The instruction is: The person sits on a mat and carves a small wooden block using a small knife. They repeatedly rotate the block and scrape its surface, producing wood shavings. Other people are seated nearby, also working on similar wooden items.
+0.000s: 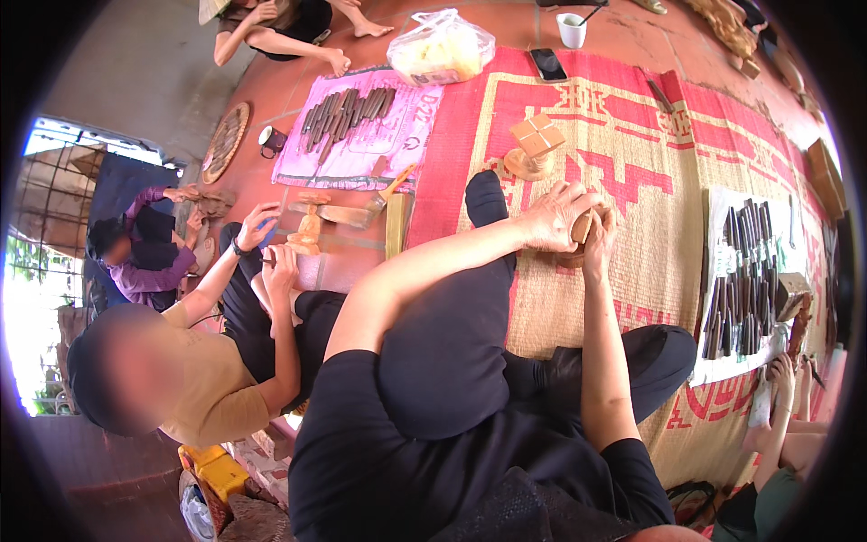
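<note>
Left hand, right hand: fingers gripping wooden piece above mat, inward of its left edge. Best steadied from both sides.

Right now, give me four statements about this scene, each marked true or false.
1. Your left hand and right hand are both on a small brown piece. True.
2. Dark slender pieces lie on the pink sheet. True.
3. The white cup stands on the pink sheet. False: the white cup stands on the tiled floor.
4. A black wristband is on your left wrist. False: the black wristband is on the person to your left.
</note>
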Motion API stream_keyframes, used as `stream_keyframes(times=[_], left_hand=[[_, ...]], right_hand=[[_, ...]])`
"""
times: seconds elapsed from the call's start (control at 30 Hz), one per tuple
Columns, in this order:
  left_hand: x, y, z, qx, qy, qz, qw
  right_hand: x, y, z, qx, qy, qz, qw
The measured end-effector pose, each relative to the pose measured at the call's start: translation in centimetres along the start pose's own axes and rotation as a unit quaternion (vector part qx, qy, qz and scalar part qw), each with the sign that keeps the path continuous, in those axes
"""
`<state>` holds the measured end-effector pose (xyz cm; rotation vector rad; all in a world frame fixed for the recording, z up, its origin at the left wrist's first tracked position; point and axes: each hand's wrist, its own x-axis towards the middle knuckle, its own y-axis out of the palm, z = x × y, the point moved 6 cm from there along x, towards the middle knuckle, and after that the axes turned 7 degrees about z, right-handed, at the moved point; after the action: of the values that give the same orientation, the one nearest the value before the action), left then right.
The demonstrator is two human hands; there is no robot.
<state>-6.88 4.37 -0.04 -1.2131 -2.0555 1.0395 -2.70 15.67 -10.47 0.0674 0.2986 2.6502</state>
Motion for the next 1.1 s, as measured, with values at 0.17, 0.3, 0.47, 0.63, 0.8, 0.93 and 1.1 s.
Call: stream_keyframes(times=[0.17, 0.3, 0.47, 0.63, 0.8, 0.93, 1.1], left_hand=[[0.2, -0.9, -0.5, 0.002, -0.014, 0.008, 1.0], [-0.5, 0.2, 0.7, -0.001, -0.022, -0.006, 1.0], [-0.2, 0.0, 0.5, -0.01, -0.019, -0.007, 1.0], [-0.6, -0.5, 0.1, 0.003, 0.0, -0.013, 1.0], [0.1, 0.1, 0.3, -0.006, -0.022, 0.001, 1.0], [-0.4, -0.3, 0.4, -0.01, -0.008, -0.013, 1.0], [-0.3, -0.4, 0.1, -0.015, -0.017, 0.008, 1.0]], right_hand=[[1.7, -6.1, -6.9, -0.138, 0.077, -0.044, 0.986], [-0.2, -2.8, -0.2, -0.026, 0.026, -0.049, 0.998], [-1.8, 0.1, -0.9, -0.076, -0.035, -0.06, 0.995], [-1.6, -4.0, -3.0, -0.184, 0.051, -0.126, 0.973], [-2.5, -1.0, 2.7, -0.141, -0.013, -0.083, 0.986], [-3.6, 0.2, -0.1, -0.181, -0.03, -0.106, 0.977], [-2.4, -5.0, -3.8, -0.356, -0.019, -0.141, 0.924]])
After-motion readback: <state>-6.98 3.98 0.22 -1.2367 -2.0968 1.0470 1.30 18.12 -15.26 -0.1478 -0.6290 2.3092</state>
